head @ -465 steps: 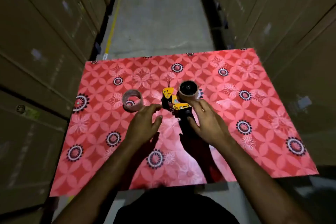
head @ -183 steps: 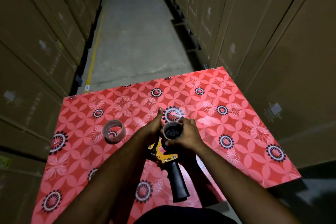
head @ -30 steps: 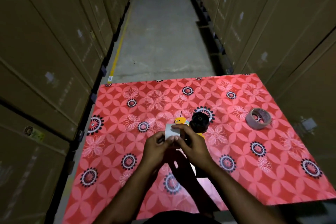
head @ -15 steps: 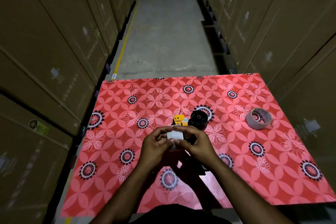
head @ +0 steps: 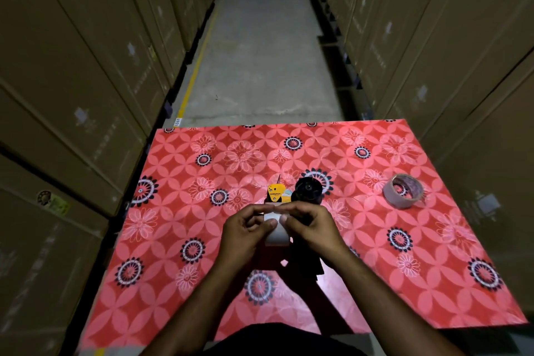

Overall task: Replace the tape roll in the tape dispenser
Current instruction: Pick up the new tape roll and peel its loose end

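the person holds a pale tape roll (head: 276,227) just above the middle of the bench (head: 404,283), between both hands. the left hand (head: 245,233) has its fingers (head: 267,222) curled shut on the roll's left side, thumb tip on the outer band; the right hand (head: 310,228) closes on it from the right, its thumb meeting the left one on the face. it looks as if they are picking at the loose tape end, though the view is too dim to be sure.

the tape dispenser (head: 291,195) lies on the bench just behind the hands, toward the far edge, its black hub (head: 307,189) bare and its yellow plate (head: 274,193) showing. a worn roll (head: 403,191), mostly cardboard core, rests apart near the right edge.

the new roll should handle as light and stiff: a rigid core that will not crush under a firm pinch. its outer band is smooth and could slip, and the freed end will stick to skin. the better hold is probably across the flat sides or through the core, leaving the band free to unwind. it is not fragile.
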### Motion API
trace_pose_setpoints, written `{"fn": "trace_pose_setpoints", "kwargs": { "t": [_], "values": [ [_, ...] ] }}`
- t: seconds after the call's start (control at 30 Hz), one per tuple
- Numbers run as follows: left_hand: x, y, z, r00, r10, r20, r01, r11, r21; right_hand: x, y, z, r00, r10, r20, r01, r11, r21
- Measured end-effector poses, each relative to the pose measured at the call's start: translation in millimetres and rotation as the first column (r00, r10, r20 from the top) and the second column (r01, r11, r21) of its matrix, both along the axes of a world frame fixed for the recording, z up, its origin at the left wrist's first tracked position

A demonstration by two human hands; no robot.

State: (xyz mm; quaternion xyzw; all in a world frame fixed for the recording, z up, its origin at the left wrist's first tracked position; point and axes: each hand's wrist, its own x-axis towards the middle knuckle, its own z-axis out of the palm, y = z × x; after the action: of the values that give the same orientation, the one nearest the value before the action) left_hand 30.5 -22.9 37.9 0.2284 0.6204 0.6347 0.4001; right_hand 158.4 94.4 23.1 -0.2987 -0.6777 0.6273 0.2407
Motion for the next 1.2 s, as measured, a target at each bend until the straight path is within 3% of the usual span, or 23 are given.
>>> {"fn": "trace_pose_setpoints", "kwargs": {
  "t": [0.23, 0.33, 0.43, 0.53, 0.67, 0.9, 1.07, 1.2],
  "values": [
    [-0.9, 5.5, -5.1, 0.996, 0.09, 0.005, -0.09, 0.996, -0.006, 1.6, -3.6, 4.0, 0.993, 0.109, 0.053, -0.11, 0.994, 0.018],
    [-0.5, 3.6, -3.2, 0.998, 0.001, 0.057, -0.003, 1.0, 0.025, 2.1, -2.9, 4.6, 0.998, -0.003, 0.066, -0.001, 0.998, 0.057],
    [-0.2, 3.2, -4.2, 0.998, -0.063, 0.018, 0.063, 0.998, 0.007, 2.8, -2.6, 5.6, 0.994, -0.087, 0.059, 0.082, 0.993, 0.079],
    [-1.9, 4.9, -6.1, 0.999, -0.03, -0.038, 0.03, 1.0, 0.001, 4.9, -5.2, 9.3, 0.997, -0.055, 0.049, 0.052, 0.996, 0.07],
    [-0.1, 6.0, -5.7, 1.0, 0.029, -0.004, -0.029, 1.0, -0.008, 8.9, -4.2, 8.4, 0.998, 0.03, 0.054, -0.033, 0.999, 0.043],
    [2.1, -1.0, -8.8, 0.991, -0.089, 0.098, 0.086, 0.996, 0.035, 6.9, -2.0, 6.4, 0.994, -0.081, 0.074, 0.079, 0.997, 0.019],
    [-0.8, 2.7, -11.1, 0.995, -0.094, -0.02, 0.094, 0.996, 0.004, 17.4, -0.7, 7.7, 0.997, 0.069, 0.038, -0.07, 0.997, 0.02],
    [2.3, 5.5, -8.9, 0.997, -0.068, -0.027, 0.068, 0.998, 0.005, 15.1, 0.3, 8.0, 0.999, -0.012, 0.045, 0.011, 1.0, 0.026]
  ]
}}
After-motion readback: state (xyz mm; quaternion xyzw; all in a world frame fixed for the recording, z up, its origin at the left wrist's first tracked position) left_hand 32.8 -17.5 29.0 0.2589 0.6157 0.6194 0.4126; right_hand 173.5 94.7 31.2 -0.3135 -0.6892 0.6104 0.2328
